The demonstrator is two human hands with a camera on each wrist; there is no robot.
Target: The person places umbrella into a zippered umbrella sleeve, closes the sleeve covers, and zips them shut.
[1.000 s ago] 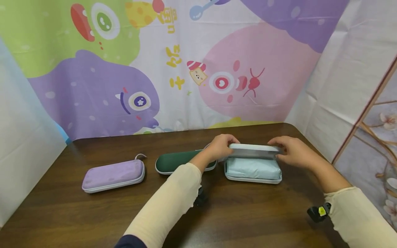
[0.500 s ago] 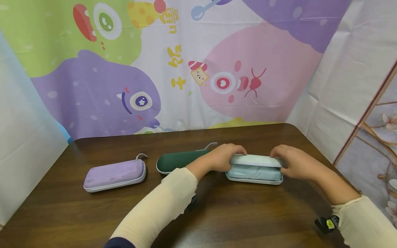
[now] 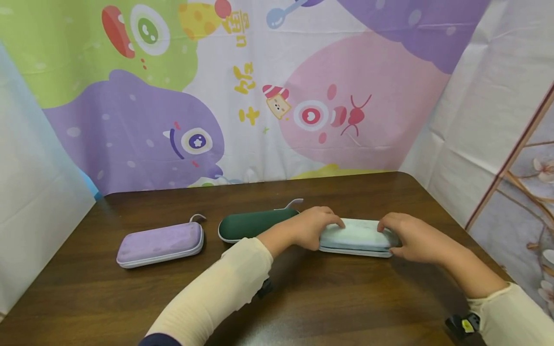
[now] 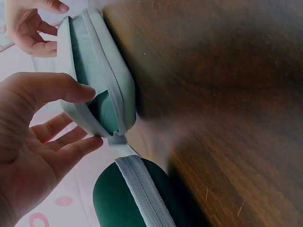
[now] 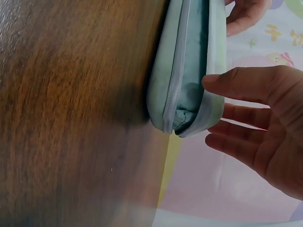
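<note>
The biggest change we see is in the pale green case point(image 3: 358, 235), lying at about four o'clock in the head view: its lid point(image 3: 360, 229) stood tipped up a second ago and has now come down almost level over the base point(image 3: 357, 253). We judge the case nearly covered, though not sealed, since both wrist views show a gap along the near side. Our left hand point(image 3: 312, 228) pinches the lid's nine o'clock end and our right hand point(image 3: 409, 236) its three o'clock end, thumbs on the rim, the two hands well apart. In the gap sits a pale blue packet point(image 5: 191, 80) (crinkled at one corner), which could hold the lid up.

Around this, a patterned cloth point(image 3: 255, 154) hangs at twelve o'clock behind the brown bench point(image 3: 346, 302). A purple case point(image 3: 160, 244) rests at eight o'clock and a dark green case point(image 3: 248, 225) near six, its right end hidden behind our left hand and wrist. Smallest, a grey tab point(image 4: 122, 146) lies between the pale and dark green cases, crowding our left fingers; whether it touches the green one, we cannot tell.
</note>
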